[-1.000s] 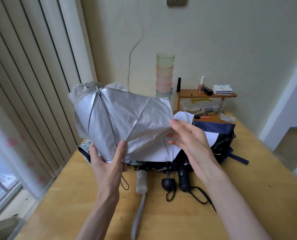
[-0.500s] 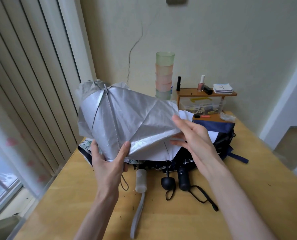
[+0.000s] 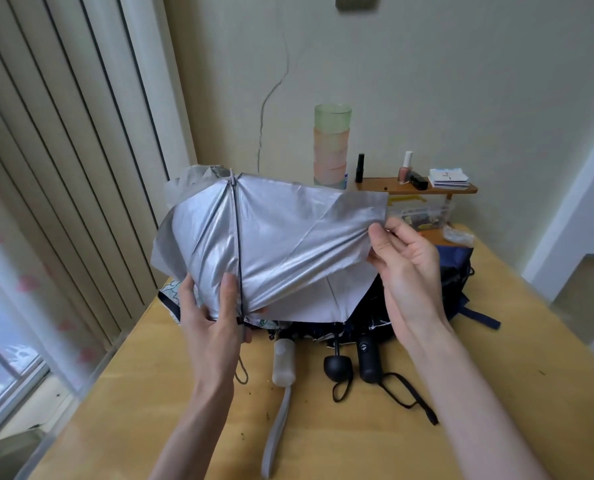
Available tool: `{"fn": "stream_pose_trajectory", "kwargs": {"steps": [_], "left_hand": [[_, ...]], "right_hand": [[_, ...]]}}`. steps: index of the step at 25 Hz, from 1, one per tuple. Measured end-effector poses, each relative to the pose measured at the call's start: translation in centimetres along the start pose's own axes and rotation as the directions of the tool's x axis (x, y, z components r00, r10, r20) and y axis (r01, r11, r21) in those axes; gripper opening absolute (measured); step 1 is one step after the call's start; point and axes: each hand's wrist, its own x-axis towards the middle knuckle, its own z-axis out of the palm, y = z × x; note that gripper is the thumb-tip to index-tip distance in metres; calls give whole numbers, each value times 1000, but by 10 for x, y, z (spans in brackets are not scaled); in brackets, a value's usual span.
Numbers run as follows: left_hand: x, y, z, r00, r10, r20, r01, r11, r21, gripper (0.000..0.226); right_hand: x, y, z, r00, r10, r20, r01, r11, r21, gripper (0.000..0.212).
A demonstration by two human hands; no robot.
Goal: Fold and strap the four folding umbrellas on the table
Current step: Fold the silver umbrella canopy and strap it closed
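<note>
the right hand (image 3: 406, 261) has moved from the lower hem near the middle out to the panel's right corner. its fingers (image 3: 401, 230) now pinch that edge against the thumb and draw the cloth taut to the right. the left hand (image 3: 212, 323) stays low, fingers curled round the gathered bottom of the silver umbrella (image 3: 281, 244), with the thumb laid up the front just beside the dark rib. the whole thing has also dropped a little and leans toward the left edge of the bench (image 3: 496, 393). it is held in the air above the bench's middle, touching nothing but the two hands.

to my eye that stretch has laid one panel flat, so it can be creased and wrapped round the stem. this looks like the pleating stage, with no strap closed yet.

behind it, toward the far edge, the heap (image 3: 454, 271) of dark canopies lies loose. its three handles (image 3: 337, 367) point at the near edge, so most of the job seems left.
</note>
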Motion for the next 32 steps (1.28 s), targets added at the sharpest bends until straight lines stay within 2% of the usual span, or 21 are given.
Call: {"fn": "stream_pose_trajectory", "kwargs": {"steps": [3, 5, 7, 10, 14, 17, 18, 19, 20, 22, 23, 25, 26, 27, 28, 29, 30, 31, 32], "left_hand": [[-2, -2, -1, 1000, 27, -11, -26, 997, 68, 51], [-1, -8, -3, 999, 51, -10, -49, 992, 120, 54], [0, -12, -5, 999, 53, 3, -53, 985, 165, 60], [1, -13, -6, 999, 30, 24, -34, 981, 189, 74], [3, -11, -6, 983, 82, 166, -116, 972, 206, 100], [7, -10, -6, 930, 117, 349, -208, 949, 237, 137], [5, -9, -4, 908, 127, 401, -243, 936, 255, 138], [2, -9, -3, 894, 129, 429, -269, 920, 284, 127], [-1, -12, -1, 894, 124, 430, -274, 911, 308, 99], [-11, -17, 6, 913, 190, 361, -320, 882, 346, 24], [-17, -15, 9, 915, 203, 349, -325, 884, 337, 13], [-21, -15, 11, 929, 185, 321, -275, 925, 264, 15], [-20, -16, 10, 938, 170, 300, -247, 939, 238, 15], [-20, -14, 10, 945, 155, 288, -223, 949, 222, 15], [-19, -14, 10, 952, 135, 274, -194, 961, 200, 16], [-19, -13, 10, 956, 129, 264, -177, 970, 166, 17], [-20, -11, 11, 959, 131, 251, -171, 975, 142, 17], [-20, -8, 12, 962, 134, 239, -167, 978, 125, 17], [-21, -7, 12, 965, 132, 226, -161, 980, 118, 17]], "right_hand": [[1, 0, 4, 988, 150, -33, -144, 979, 143, 21], [0, 0, 7, 974, 223, -52, -218, 973, 76, 22], [-3, 0, 6, 977, 196, -83, -202, 977, -66, 23], [-6, -13, 5, 987, 93, -132, -116, 976, -183, 11], [-15, -43, 13, 999, -20, 29, 27, 971, -238, 6], [-22, -69, 36, 986, -9, 165, 41, 980, -194, 7], [-21, -75, 47, 980, 3, 200, 38, 978, -204, 5], [-17, -81, 61, 973, 22, 229, 31, 974, -225, 5], [-11, -84, 76, 965, 49, 256, 17, 969, -248, 9], [4, -81, 107, 949, 97, 300, 3, 949, -316, 17], [9, -79, 121, 934, 134, 332, -7, 934, -357, 17], [18, -70, 136, 876, 230, 424, -38, 910, -414, 5], [24, -68, 134, 865, 245, 438, -42, 905, -423, 8], [29, -67, 127, 890, 207, 406, -32, 917, -398, 15], [35, -70, 115, 935, 102, 339, 32, 929, -369, 17], [42, -73, 100, 967, -44, 253, 142, 914, -381, 18], [48, -75, 83, 966, -154, 208, 234, 860, -454, 24], [53, -75, 67, 962, -173, 211, 264, 786, -559, 37], [55, -75, 54, 961, -97, 258, 245, 730, -638, 56]]}}
